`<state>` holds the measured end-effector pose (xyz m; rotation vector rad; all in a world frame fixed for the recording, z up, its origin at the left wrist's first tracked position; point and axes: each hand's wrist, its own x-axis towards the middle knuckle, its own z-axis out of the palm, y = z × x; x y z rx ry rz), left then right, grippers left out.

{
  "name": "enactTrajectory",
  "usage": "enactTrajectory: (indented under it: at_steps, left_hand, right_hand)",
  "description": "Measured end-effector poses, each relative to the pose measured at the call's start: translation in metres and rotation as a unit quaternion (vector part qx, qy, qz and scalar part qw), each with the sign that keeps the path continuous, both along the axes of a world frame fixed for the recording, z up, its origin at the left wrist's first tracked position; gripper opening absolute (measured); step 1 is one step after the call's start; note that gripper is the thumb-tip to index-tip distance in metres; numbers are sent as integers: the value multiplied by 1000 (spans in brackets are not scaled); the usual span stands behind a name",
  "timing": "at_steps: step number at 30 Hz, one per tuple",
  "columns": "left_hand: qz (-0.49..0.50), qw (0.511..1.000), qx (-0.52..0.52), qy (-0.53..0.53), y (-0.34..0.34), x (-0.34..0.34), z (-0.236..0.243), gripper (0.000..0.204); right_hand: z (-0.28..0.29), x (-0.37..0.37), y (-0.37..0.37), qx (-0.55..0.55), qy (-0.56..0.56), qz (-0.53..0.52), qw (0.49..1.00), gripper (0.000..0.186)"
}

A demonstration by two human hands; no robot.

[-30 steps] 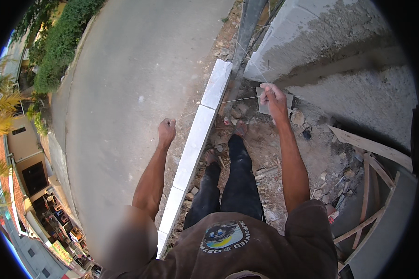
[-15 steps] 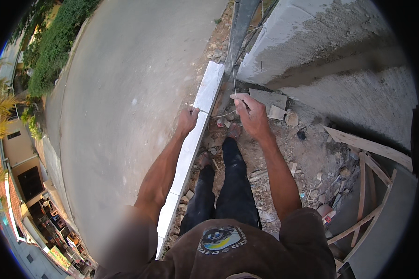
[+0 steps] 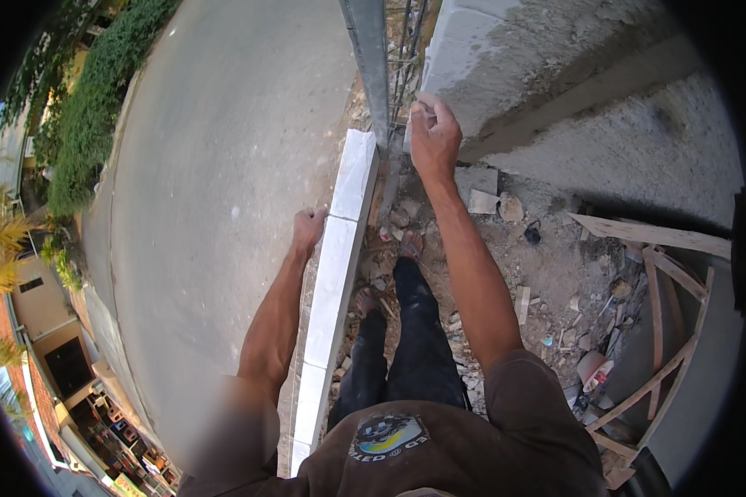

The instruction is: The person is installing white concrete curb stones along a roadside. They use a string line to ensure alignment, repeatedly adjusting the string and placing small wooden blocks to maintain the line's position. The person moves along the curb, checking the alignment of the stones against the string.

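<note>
My left hand [image 3: 309,228] is closed in a pinch beside the left face of a row of white blocks [image 3: 331,273], close to a joint between two of them. Farther ahead, my raised right hand [image 3: 436,137] has thumb and fingers pinched together beside the corner of the plastered wall [image 3: 464,50]. A thin pale string ran between both hands a moment earlier; it barely shows now. Just left of the right hand stand a grey metal post [image 3: 368,58] and thin steel bars [image 3: 403,62] with cross ties.
Rubble and broken pieces [image 3: 572,306] cover the ground right of my feet. A plank [image 3: 651,234] and a wooden frame [image 3: 659,364] stand at the right. Left of the blocks runs a paved road [image 3: 215,166], with a hedge [image 3: 99,108] beyond.
My right hand has moved forward toward the post and bars, farther from my left hand. The left hand has shifted slightly left and down, off the block top. The string has become hard to see.
</note>
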<state>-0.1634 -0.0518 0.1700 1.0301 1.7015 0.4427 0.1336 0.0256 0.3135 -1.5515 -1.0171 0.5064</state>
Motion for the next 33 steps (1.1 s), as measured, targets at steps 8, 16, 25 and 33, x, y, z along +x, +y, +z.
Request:
enactTrajectory:
  at_steps: [8,16,25,33]
  left_hand:
    - [28,1000,-13,2,-7,-17,-3,26]
    - [30,999,-9,-35,-9,-17,-3,25]
    - [23,1000,3,7,-10,-22,-18,28]
    - [20,998,-39,-38,-5,-9,8,30]
  right_hand:
    - [23,2,65,82,-46,-73,993,14]
    - [35,31,55,60,-108,-114,986,14]
    - [26,19,14,-65,75,156,983,16]
    - [-88,-19,-11,-253,196,98,942,39]
